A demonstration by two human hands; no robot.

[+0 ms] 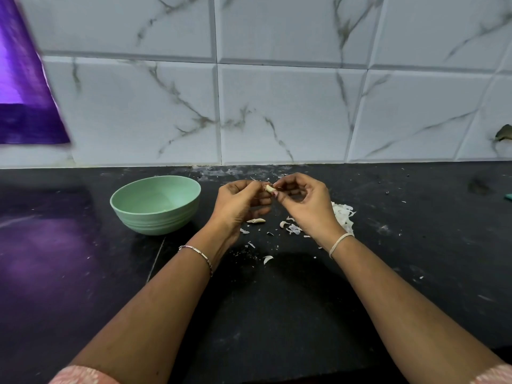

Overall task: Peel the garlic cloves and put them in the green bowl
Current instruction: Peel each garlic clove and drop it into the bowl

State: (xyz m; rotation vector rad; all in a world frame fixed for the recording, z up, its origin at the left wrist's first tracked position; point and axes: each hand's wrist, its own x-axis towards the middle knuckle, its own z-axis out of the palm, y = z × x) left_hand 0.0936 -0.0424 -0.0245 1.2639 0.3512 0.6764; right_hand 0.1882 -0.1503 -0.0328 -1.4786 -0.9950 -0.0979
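Above the black bench (277,300), right of the green bowl (155,220), the left hand (238,200) and right hand (307,206) each have a fingertip grip pinched on one garlic clove (270,189), its long axis running hand to hand.

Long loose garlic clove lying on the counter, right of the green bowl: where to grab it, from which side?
Probably pinch the clove across its narrow middle, coming straight down from above. It lies flat on the counter, long axis left-right, and its tapered tips would likely slip.

The bowl (155,220) is matt green plastic with a ribbed lower wall. The tabletop (277,314) is dark, faintly glossy stone. The tiles (277,112) are glossy and marble-veined. The peels (343,214) are papery, and the bracelet (198,252) is shiny metal.
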